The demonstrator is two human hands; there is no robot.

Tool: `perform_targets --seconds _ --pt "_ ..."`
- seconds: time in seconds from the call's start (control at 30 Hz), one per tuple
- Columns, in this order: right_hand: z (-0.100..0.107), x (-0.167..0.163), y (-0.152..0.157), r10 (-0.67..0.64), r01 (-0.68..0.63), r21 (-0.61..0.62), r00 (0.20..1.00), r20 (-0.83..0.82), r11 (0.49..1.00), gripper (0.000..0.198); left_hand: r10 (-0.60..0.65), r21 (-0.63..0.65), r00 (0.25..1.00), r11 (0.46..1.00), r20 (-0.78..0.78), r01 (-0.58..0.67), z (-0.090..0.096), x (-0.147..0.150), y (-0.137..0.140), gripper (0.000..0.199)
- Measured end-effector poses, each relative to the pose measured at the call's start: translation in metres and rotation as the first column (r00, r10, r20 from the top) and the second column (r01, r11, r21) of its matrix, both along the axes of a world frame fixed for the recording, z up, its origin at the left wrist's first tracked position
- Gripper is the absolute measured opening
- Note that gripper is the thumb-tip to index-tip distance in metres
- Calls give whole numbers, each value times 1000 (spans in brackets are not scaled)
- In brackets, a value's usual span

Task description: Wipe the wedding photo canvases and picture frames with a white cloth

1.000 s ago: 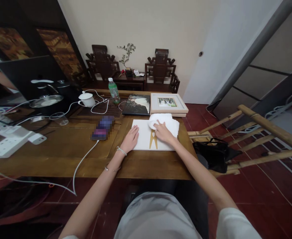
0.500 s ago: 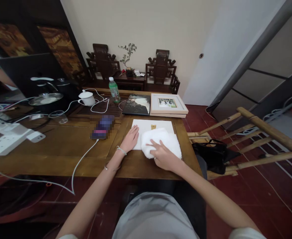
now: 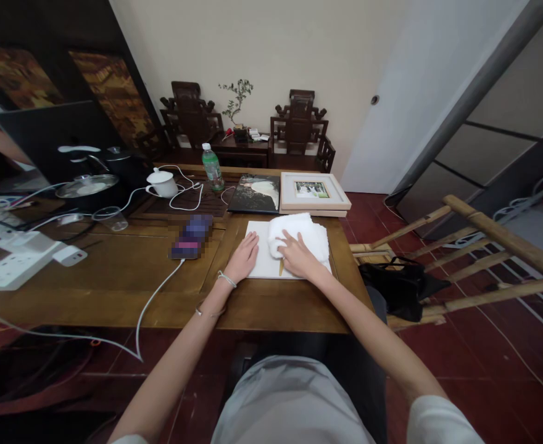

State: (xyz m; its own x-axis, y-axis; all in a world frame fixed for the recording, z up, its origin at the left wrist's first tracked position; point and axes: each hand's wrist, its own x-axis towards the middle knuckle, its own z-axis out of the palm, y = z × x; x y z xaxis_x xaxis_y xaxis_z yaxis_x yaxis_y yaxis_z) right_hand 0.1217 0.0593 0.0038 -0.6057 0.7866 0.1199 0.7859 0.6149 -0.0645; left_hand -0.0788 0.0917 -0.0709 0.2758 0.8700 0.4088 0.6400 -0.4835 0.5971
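Observation:
A flat white board or album (image 3: pixel 260 269) lies on the wooden table in front of me. My left hand (image 3: pixel 245 253) rests flat on its left edge, fingers stretched out. On the board's upper right part sits a folded, fluffy white towel (image 3: pixel 316 238), reaching slightly past the far edge. My right hand (image 3: pixel 296 254) grips and presses the towel from above, some fingers sunk into the cloth. A small strip of a golden mark (image 3: pixel 281 266) shows below the towel; the rest of it is covered.
Behind the board lie a dark photo album (image 3: pixel 255 193) and light-framed pictures (image 3: pixel 315 194). A green bottle (image 3: pixel 213 168), white lidded cup (image 3: pixel 161 183), phone (image 3: pixel 191 237) on a cable, plastic cup (image 3: pixel 110 218) and power strip (image 3: pixel 12 262) stand leftward. A bamboo chair (image 3: pixel 498 237) is at right.
My right hand has pushed the towel away from me across the board, from its near edge to its far part. My left hand has stayed in place.

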Motion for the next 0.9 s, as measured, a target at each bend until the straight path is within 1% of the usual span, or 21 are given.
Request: perform_targets --seconds 0.17,0.27,0.3,0.37,0.47,0.57,0.67,0.77,0.83,0.9 --pt "7 9 -59 126 -126 -84 992 -14 988 38 2 -5 1000 1000 23 -1 0 1 0 48" --pt "12 10 -77 150 -151 -112 988 -21 982 39 4 -6 1000 1000 26 -4 -1 2 0 49" --pt "14 9 -77 145 -147 -119 989 -20 982 38 4 -6 1000 1000 22 -4 -1 2 0 49" --pt "15 6 -66 122 -123 -128 992 -9 984 36 0 -7 1000 1000 8 0 -2 1 1 49" --pt "16 -1 -30 57 -56 -102 998 13 993 36 -2 -11 1000 1000 -13 2 -2 1 1 50" --pt "15 -11 8 -38 39 -51 999 28 998 38 -4 -10 1000 1000 -14 4 -1 0 1 50" --pt "10 -21 28 -101 101 -4 994 45 995 39 -20 -8 1000 1000 -11 19 0 -1 1 49" --pt "1 -27 19 -88 83 64 993 78 995 39 -27 -1 1000 1000 -16 27 -1 -1 1 47" --pt "-3 -27 1 -37 28 88 994 103 996 38 -19 6 1000 1000 -22 19 -2 0 1 47" --pt "-4 -23 -24 29 -39 76 992 119 996 37 -11 9 1000 1000 -26 11 -3 0 1 47"
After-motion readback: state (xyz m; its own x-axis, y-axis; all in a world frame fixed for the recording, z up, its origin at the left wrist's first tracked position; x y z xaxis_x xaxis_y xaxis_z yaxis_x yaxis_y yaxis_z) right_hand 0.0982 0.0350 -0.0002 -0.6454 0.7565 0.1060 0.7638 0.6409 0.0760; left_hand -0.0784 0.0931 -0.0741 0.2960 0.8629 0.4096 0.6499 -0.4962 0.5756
